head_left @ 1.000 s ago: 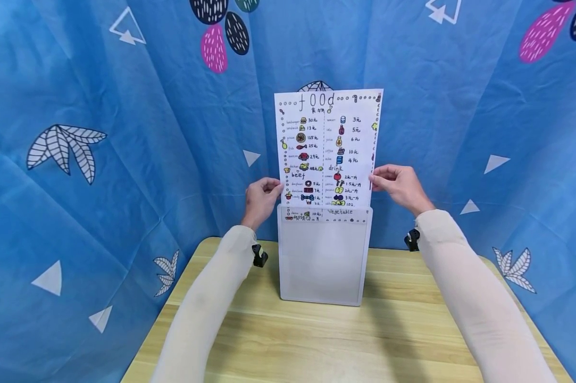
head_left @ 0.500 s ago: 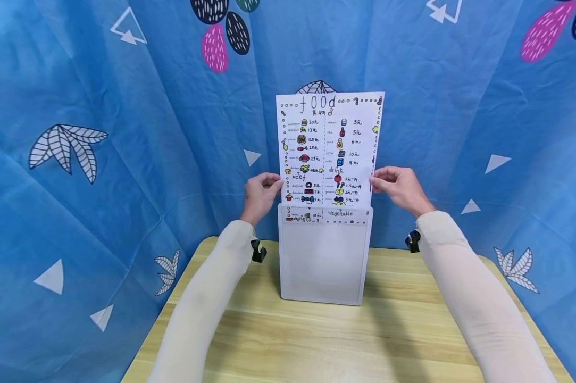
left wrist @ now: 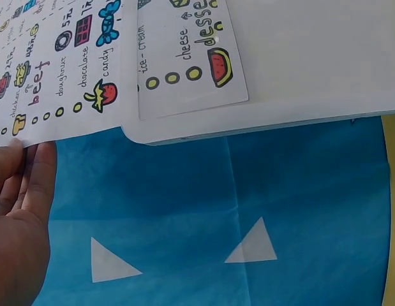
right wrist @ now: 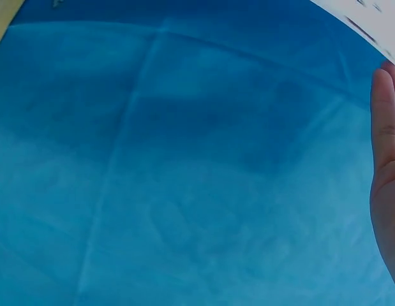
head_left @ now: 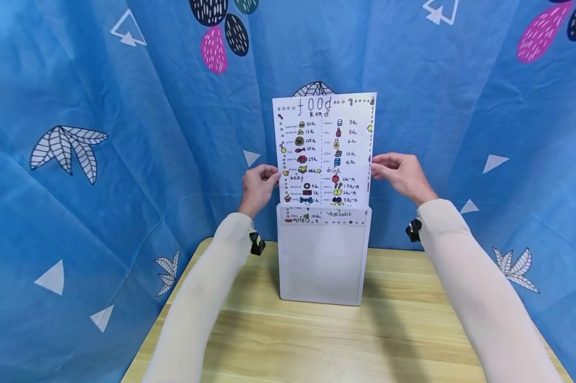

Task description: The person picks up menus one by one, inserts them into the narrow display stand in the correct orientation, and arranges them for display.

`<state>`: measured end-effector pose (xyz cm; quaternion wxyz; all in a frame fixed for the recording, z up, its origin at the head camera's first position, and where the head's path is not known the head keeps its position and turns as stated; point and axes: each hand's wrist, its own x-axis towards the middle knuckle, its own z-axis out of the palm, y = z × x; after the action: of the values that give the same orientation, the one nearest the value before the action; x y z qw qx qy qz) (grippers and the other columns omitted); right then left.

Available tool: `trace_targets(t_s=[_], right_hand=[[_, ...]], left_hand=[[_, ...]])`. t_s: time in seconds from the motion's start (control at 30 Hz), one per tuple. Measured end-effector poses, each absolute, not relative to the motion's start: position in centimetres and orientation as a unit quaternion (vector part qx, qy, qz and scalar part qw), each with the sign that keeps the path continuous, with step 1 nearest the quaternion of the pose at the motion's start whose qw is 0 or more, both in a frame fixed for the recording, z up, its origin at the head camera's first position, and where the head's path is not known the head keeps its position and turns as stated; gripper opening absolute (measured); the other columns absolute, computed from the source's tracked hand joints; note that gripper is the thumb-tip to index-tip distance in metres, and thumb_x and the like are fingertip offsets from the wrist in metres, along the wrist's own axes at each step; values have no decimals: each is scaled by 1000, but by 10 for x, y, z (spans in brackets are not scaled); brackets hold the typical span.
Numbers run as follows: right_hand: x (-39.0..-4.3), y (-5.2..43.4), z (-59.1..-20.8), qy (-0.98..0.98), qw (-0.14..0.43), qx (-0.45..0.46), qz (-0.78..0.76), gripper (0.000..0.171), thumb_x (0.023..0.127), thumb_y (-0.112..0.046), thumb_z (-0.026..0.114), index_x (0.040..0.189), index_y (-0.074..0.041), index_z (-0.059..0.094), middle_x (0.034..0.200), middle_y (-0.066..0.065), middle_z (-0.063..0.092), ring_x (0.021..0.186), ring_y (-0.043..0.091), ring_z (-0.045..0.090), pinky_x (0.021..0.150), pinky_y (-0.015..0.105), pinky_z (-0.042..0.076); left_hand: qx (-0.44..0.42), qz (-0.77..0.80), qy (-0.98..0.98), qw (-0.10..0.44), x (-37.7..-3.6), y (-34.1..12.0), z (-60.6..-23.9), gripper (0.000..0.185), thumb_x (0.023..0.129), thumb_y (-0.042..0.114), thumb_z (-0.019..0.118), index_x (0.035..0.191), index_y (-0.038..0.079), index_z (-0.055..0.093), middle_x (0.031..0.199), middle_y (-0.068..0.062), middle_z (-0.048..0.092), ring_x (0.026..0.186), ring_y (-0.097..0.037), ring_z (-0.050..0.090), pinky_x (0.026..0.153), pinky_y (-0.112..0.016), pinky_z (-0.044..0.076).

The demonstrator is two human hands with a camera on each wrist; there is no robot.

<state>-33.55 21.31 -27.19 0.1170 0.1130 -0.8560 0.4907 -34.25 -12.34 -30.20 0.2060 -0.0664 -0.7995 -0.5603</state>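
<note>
A white paper menu (head_left: 323, 154), headed "food" with small coloured drawings and prices, stands upright in the head view. Its lower strip sits inside a clear-fronted sign holder (head_left: 321, 266) that stands on the table. At the menu's left edge my left hand (head_left: 259, 187) pinches the paper a little above the holder's top. My right hand (head_left: 405, 174) pinches the opposite edge, slightly higher. Close up in the left wrist view, the menu's bottom corner (left wrist: 210, 89) shows through the holder. The right wrist view has only part of the hand (right wrist: 388, 159) and a bit of the paper (right wrist: 369, 19).
The holder stands on a light wooden table (head_left: 307, 346), near its back edge. A blue patterned curtain (head_left: 125, 106) hangs behind and to both sides. Each wrist carries a small black device (head_left: 256, 243).
The menu has slid slightly down into the holder. Both hands have shifted a little upward along its edges, and its top right corner has moved slightly left.
</note>
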Motion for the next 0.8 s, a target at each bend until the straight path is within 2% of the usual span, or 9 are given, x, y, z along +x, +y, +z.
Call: trace_targets(t_s=[0.23, 0.37, 0.6, 0.8], right_hand=[[-339, 208, -244, -847, 137, 109, 502, 39, 96, -28, 69, 123, -1, 67, 107, 8, 74, 80, 4, 70, 101, 43, 49], [-343, 205, -236, -839, 148, 104, 513, 40, 95, -28, 70, 123, 1, 67, 104, 4, 74, 78, 3, 70, 99, 39, 50], [-348, 199, -228, -826, 174, 74, 530, 33, 93, -23, 73, 117, -1, 69, 92, -3, 73, 79, 9, 71, 84, 24, 55], [-349, 198, -231, -840, 172, 52, 512, 33, 93, -27, 73, 116, -4, 70, 95, -1, 73, 81, 8, 70, 86, 28, 52]], left_hand=[[-70, -560, -799, 206, -342, -125, -303, 15, 96, 11, 68, 104, -2, 70, 100, -16, 69, 95, -38, 69, 84, -37, 58], [-66, -557, -803, 203, -343, -125, -302, 15, 96, 11, 68, 105, -1, 71, 100, -14, 69, 94, -34, 69, 84, -35, 58], [-71, -552, -805, 205, -347, -125, -303, 16, 96, 13, 67, 105, 0, 71, 101, -14, 69, 95, -35, 69, 84, -36, 57], [-69, -552, -806, 205, -349, -125, -306, 15, 96, 12, 67, 104, 1, 71, 98, -13, 69, 90, -28, 69, 84, -35, 58]])
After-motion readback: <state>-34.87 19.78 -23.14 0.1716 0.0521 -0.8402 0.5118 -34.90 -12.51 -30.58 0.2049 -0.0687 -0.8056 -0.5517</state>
